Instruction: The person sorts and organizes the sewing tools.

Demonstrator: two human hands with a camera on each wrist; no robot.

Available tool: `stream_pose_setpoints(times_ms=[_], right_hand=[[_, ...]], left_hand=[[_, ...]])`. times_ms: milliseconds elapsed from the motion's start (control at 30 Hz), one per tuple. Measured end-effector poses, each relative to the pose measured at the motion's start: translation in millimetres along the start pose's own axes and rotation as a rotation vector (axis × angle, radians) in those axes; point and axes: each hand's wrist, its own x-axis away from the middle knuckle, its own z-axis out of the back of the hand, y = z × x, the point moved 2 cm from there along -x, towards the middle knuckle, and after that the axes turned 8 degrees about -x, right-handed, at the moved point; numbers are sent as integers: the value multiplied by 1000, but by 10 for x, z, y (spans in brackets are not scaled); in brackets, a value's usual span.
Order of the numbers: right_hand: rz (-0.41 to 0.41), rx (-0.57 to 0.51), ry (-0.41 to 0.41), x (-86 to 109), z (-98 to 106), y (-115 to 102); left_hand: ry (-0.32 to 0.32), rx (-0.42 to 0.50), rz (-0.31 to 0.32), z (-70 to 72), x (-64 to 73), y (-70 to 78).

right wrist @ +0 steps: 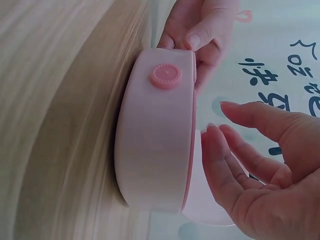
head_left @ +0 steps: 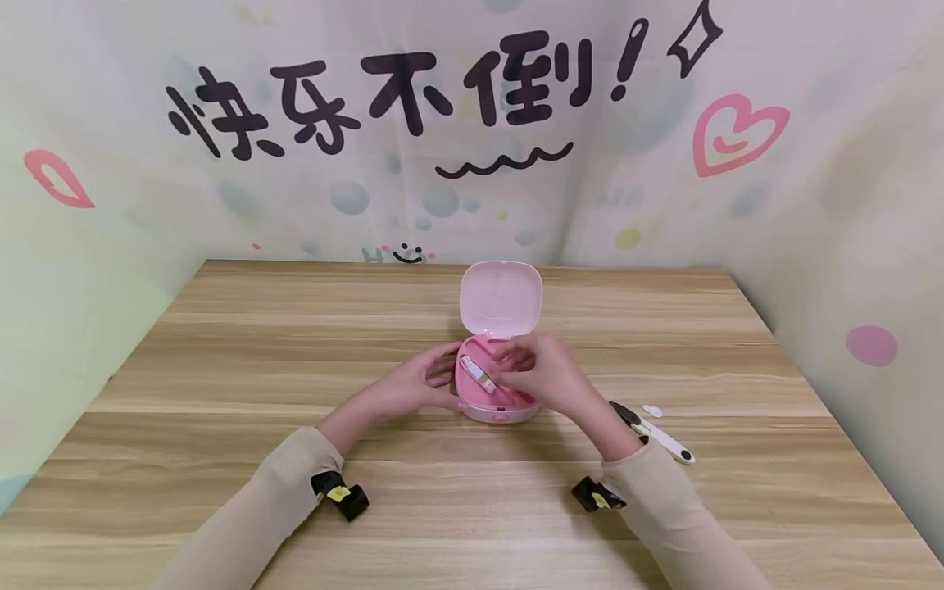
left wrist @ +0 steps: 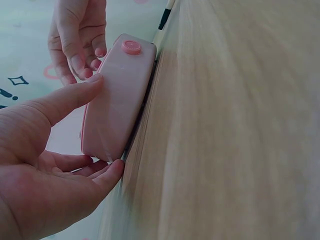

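Note:
A small white and pink case (head_left: 500, 415) stands on the table with its lid (head_left: 501, 297) raised at the back and a round pink button (right wrist: 166, 76) on its front. Inside its pink tray lies a slim white stick-like item (head_left: 478, 374) with a brownish band. My left hand (head_left: 413, 381) holds the case's left side, the thumb at the front rim and the fingers around the side. Over the right part of the tray hovers my right hand (head_left: 542, 373), thumb and bent fingertips apart; in the right wrist view, nothing is between them.
On the wooden table (head_left: 243, 360), a white tool (head_left: 667, 440) with black ends lies right of the case, partly behind my right forearm. Beside it is a small white piece (head_left: 652, 410). A printed cloth (head_left: 295, 213) hangs behind the table.

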Motion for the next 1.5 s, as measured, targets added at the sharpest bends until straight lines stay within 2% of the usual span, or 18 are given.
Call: stream_pose_setpoints(times_ms=[400, 1500], right_hand=[[46, -13, 5, 88, 75, 39], [63, 1, 26, 446, 391, 139]], left_hand=[[12, -13, 4, -5, 6, 10], [11, -32, 34, -6, 6, 9]])
